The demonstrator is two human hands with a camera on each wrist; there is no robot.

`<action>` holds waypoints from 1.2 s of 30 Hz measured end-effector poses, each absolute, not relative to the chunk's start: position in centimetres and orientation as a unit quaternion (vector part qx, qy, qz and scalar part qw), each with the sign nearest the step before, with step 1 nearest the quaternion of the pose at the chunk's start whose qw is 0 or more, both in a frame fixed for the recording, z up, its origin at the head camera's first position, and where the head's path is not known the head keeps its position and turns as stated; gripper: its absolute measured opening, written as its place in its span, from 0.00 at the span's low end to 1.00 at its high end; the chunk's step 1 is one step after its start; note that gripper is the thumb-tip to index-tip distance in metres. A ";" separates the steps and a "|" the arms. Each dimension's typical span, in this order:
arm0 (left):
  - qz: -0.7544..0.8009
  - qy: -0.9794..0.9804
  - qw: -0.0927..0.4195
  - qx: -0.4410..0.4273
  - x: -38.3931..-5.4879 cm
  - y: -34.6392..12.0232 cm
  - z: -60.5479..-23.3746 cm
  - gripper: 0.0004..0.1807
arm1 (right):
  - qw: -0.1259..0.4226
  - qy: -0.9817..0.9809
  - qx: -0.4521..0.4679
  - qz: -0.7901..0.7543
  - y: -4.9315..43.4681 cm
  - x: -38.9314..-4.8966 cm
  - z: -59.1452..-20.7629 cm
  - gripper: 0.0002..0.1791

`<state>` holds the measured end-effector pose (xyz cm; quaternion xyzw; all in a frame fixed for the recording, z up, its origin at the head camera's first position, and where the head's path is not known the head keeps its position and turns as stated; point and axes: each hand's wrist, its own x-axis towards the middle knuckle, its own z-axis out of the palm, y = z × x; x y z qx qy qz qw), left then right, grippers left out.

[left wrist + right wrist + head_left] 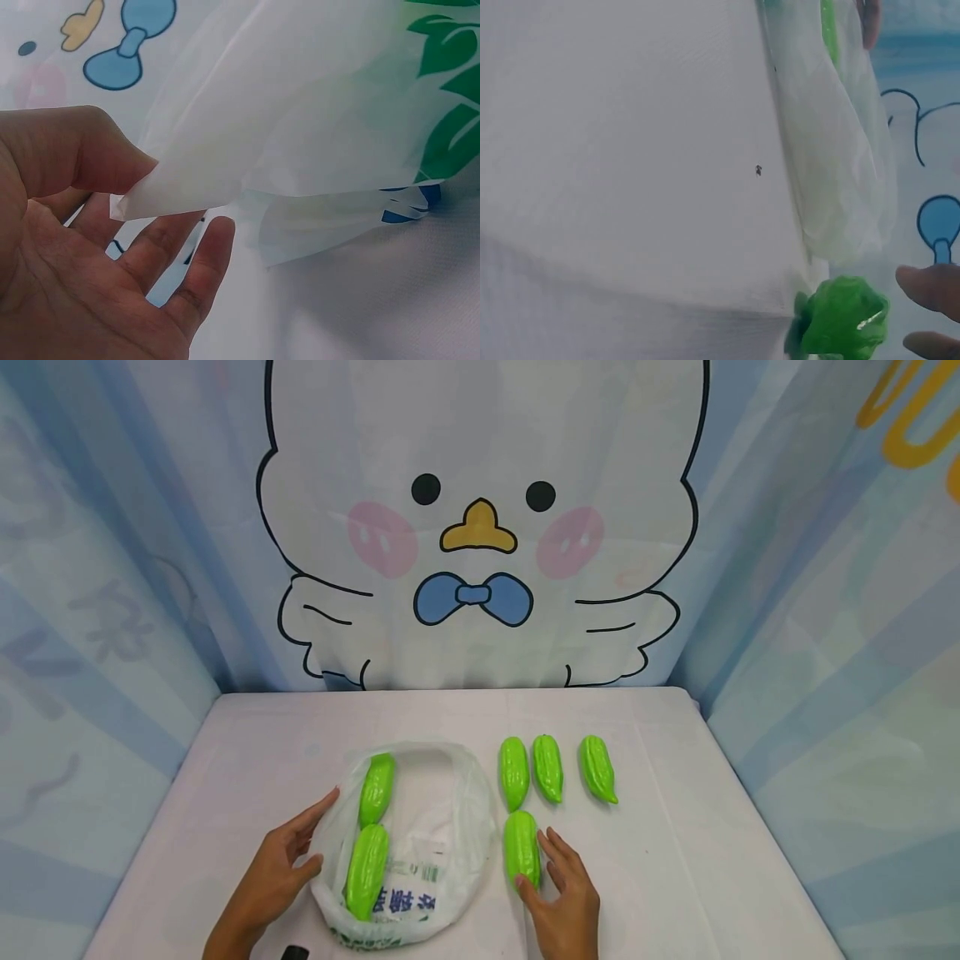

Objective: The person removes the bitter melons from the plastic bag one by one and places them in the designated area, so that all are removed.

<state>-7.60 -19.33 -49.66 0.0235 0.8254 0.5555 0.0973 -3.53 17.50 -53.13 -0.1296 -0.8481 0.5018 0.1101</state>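
Head view: a thin white plastic bag [471, 860] is spread wide on the pale table [660, 877], and 2 knobbly green vegetables are held in it, the far vegetable [377, 789] and the near vegetable [367, 872], lined up along its left side. Blue lettering [405, 902] can be seen low in there too.

The bag's left side is met by the left hand [273, 868]. Its thumb is kept apart from the fingers, and in the left wrist view the bag's thin edge is caught sight of between them, no tight clamp shown. Green leaves [450, 142] are printed on the outside.

On the other side, 1 loose green vegetable [521, 846] is flanked by the right hand [561, 893], thumb at its near end, fingers spread along its right side. Not clamped; whether it's actually touched can't be told. Behind it, 3 more green vegetables [547, 768] are laid out, the rightmost set a bit apart. A cartoon bird [480, 427] is printed on the backdrop.
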 end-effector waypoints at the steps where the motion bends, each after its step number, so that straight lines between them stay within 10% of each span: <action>1: 0.556 0.825 0.098 0.022 -7.6 -19.3 -49.7 0.47 | 0.114 -0.850 -0.128 0.499 17.5 -3.5 -53.1 0.39; 14: 0.561 0.821 0.103 0.015 -7.6 -19.4 -49.6 0.48 | 0.150 -0.856 -0.089 0.487 15.6 -3.8 -51.5 0.39; 36: 0.557 0.824 0.101 0.010 -7.7 -19.0 -49.9 0.48 | 0.023 -0.819 -0.021 0.573 8.9 -4.7 -50.1 0.39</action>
